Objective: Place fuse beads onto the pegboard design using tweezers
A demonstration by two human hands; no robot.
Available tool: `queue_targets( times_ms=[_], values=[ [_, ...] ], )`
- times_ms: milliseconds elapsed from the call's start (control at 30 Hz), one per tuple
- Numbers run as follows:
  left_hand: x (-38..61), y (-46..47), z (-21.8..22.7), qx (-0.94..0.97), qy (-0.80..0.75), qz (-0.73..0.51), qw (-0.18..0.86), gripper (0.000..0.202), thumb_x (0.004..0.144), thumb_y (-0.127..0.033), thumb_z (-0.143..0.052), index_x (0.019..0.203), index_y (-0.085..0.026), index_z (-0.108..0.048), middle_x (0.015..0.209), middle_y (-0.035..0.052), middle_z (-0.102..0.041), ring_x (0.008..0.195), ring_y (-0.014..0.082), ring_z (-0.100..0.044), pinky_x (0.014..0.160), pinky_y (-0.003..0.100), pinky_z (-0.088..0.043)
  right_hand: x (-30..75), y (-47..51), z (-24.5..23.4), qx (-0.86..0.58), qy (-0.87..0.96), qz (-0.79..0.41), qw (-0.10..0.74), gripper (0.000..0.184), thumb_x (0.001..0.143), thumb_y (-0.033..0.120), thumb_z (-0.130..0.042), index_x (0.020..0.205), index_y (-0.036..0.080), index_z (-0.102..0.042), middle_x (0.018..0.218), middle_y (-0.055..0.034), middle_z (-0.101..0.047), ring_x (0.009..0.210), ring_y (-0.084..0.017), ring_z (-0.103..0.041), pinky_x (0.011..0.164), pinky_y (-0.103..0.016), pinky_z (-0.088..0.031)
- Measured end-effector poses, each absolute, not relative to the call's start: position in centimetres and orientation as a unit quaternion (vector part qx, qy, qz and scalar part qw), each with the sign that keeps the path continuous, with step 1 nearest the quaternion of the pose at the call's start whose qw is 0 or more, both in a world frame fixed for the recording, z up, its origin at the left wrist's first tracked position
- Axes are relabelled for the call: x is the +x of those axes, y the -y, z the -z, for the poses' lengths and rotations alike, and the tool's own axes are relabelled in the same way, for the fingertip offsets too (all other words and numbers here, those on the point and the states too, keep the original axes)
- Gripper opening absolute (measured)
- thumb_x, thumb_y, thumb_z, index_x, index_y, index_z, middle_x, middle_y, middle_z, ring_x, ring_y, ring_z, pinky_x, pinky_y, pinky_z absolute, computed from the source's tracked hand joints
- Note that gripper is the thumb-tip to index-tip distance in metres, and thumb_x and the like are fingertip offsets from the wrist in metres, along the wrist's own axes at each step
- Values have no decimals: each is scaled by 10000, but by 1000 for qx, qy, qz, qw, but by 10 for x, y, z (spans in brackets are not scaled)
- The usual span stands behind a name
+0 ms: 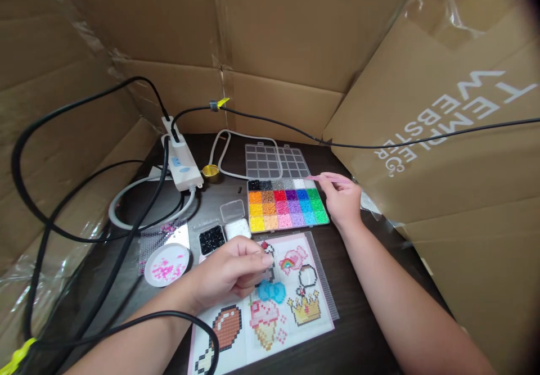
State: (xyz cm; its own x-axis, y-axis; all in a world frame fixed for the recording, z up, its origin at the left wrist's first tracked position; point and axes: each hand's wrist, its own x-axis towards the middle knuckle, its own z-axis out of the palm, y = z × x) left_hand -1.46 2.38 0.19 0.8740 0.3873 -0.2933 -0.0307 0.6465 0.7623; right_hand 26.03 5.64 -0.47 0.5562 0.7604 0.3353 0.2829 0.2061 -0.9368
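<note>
My right hand [342, 199] grips pink tweezers [335, 179], whose tips reach the upper right corner of the bead box [287, 229], by the white beads. Many colours of small beads fill the box's compartments. Over the pattern sheet [236, 358] my left hand [241, 263] is closed, thumb against the curled fingers; whatever it may hold is hidden. Pixel pictures lie on the sheet: an ice cream cone [265, 321], a crown [306, 309], a blue bow [272, 291], a candy [294, 258] and a brown drumstick [228, 328]. My left hand covers part of another picture.
Small boxes of black beads [211, 240] and white beads [238, 229] stand behind my left hand. Leftward are a white dish [147, 276] of pink beads and a power strip [182, 164]. A black cable [202, 317] crosses my left forearm. Cardboard walls [278, 96] surround the table.
</note>
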Motion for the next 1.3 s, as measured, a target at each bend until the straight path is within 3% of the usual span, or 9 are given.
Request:
queue_targets(
  times_ms=[633, 733, 967, 1100, 1300],
  values=[
    [-12, -20, -5, 431, -223, -119, 866, 587, 805, -457, -752, 487, -178, -345, 435, -96, -276, 399, 29, -217, 412, 220, -148, 247, -40, 7, -604, 403, -152, 670, 250, 772, 394, -758, 789, 146, -727, 838, -108, -788, 832, -261, -771, 795, -417, -605],
    [-13, -19, -4, 464, -225, -109, 850, 572, 807, -469, -751, 490, -178, -375, 428, -89, -314, 400, 36, -243, 418, 232, -169, 229, -27, -5, -608, 427, -151, 652, 208, 771, 363, -771, 810, 161, -745, 830, -92, -789, 804, -248, -766, 763, -403, -610],
    [-16, -21, -8, 584, -218, -62, 779, 552, 828, -536, -691, 499, -180, -428, 428, -64, -377, 408, 58, -280, 431, 255, -184, 166, 0, -24, -540, 553, -272, 573, 68, 787, 263, -757, 834, 221, -781, 846, -41, -796, 773, -189, -753, 725, -344, -633],
    [-16, -23, -12, 633, -200, -40, 747, 549, 837, -509, -673, 496, -189, -387, 450, -73, -319, 445, 66, -244, 456, 266, -167, 151, 1, -17, -515, 595, -321, 528, 42, 767, 242, -762, 798, 234, -788, 795, -31, -792, 741, -183, -753, 680, -325, -636],
    [-15, -22, -16, 656, -173, -32, 734, 558, 846, -504, -652, 494, -198, -347, 474, -81, -267, 473, 72, -220, 474, 270, -171, 153, -3, -9, -535, 572, -333, 525, 34, 747, 260, -765, 770, 241, -781, 786, -25, -793, 718, -182, -752, 665, -327, -641]
  ],
)
